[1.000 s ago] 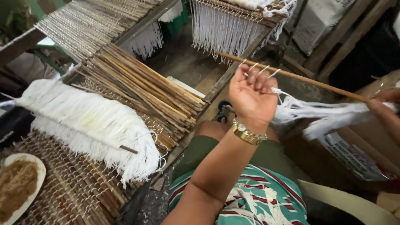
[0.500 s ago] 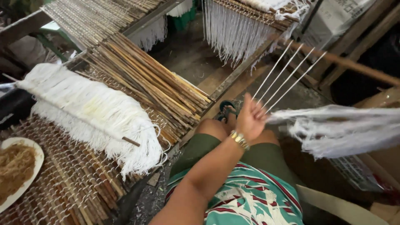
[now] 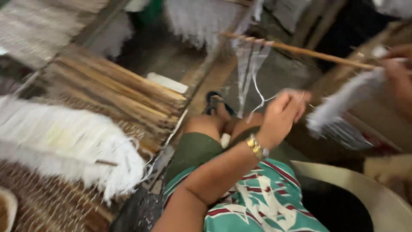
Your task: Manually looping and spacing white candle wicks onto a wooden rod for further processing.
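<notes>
At the centre right of the frame, the left hand [image 3: 281, 116] is raised in front of the knees, its fingers [image 3: 300, 98] pinched narrow on a thin white strand [image 3: 257, 92] that runs up to a long wooden stick [image 3: 300, 51]. The stick crosses the upper right of the frame nearly level, with several white strips [image 3: 251, 60] looped over it and hanging down, which likely keeps them taut and separate while one is worked. At the far right edge the right hand [image 3: 399, 73] is only partly in view and blurred; it seems to steady the stick's end and a bundle of white fibres [image 3: 343, 101], but how its fingers are set cannot be told. A gold wristwatch [image 3: 256, 147] sits on the left wrist above a green patterned garment [image 3: 257, 202]. To the left, a stack of brown sticks [image 3: 120, 86] lies on a woven mat [image 3: 47, 202], beside a fluffy white fibre bunch [image 3: 73, 146] tied on a stick, laid within reach. A pale plastic chair rim [image 3: 369, 193] curves at lower right. No package, label or sign can be made out.
</notes>
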